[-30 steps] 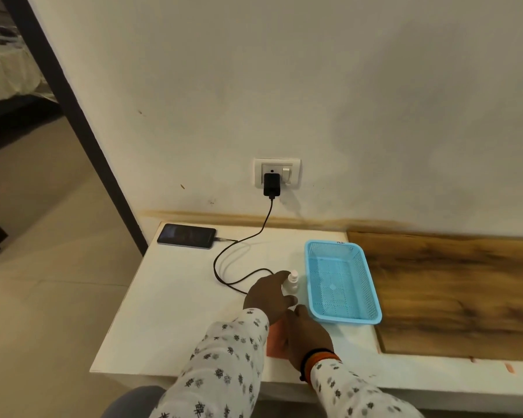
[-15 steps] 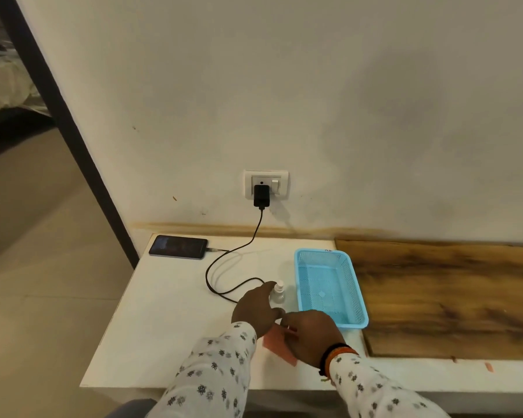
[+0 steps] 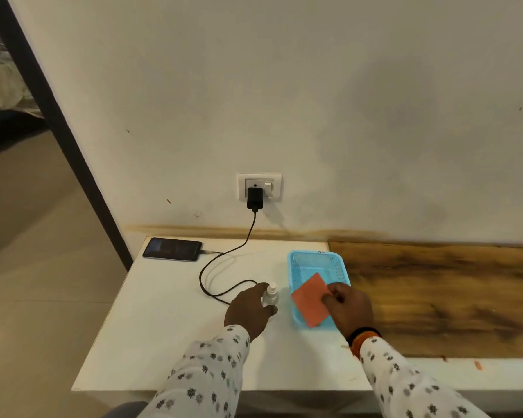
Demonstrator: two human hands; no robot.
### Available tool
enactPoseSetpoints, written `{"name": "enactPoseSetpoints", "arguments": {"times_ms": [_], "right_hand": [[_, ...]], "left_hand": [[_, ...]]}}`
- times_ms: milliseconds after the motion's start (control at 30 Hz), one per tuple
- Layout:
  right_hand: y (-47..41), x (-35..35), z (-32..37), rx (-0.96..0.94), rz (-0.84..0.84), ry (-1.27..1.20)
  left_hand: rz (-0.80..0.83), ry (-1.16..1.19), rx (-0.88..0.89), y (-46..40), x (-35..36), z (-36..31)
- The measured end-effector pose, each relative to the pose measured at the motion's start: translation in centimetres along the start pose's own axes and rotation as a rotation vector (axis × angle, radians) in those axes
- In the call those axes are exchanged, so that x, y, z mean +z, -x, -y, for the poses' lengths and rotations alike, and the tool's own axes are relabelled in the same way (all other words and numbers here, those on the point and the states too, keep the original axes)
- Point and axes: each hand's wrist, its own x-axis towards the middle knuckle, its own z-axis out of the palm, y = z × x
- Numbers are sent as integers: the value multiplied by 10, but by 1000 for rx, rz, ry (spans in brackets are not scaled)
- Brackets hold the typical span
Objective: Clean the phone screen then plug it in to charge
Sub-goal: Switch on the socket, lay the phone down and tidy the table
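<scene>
The phone lies flat at the 10 o'clock corner of the white worktop, its cable already in its right end and looping up to the black charger in the wall socket. Judging by that, cleaning and charging are done and the supplies are being put away.

The right hand pinches an orange cloth between thumb and fingers, holding it over the blue basket; whether the cloth touches the basket floor cannot be told. To finish well, lower the cloth flat inside the rim before the grip opens, so no corner hangs over the edge.

The left hand curls around a small spray bottle standing upright just at 9 o'clock of the basket; its grip looks closed on the bottle, though how firmly is unclear. Lift the bottle straight up and keep it upright.

A loop of cable lies just at 9 o'clock of the left hand; snagging it could drag the phone. A wooden board sits at 3 o'clock, out of the way.
</scene>
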Motion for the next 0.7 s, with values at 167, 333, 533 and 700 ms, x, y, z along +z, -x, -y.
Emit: {"name": "enactPoseSetpoints", "arguments": {"times_ms": [167,333,533,700], "right_hand": [[-37,3,-7,399,-89,-215],[-63,13,-18,505,-54,-188],[-79,18,-29,406,46,98],[-86,29,-31,286,19,355]], "left_hand": [[5,1,39,-3,1,6],[22,-60,101,-8,-1,18],[23,-68,147,-11,1,26],[5,-46,167,-11,5,27]]}}
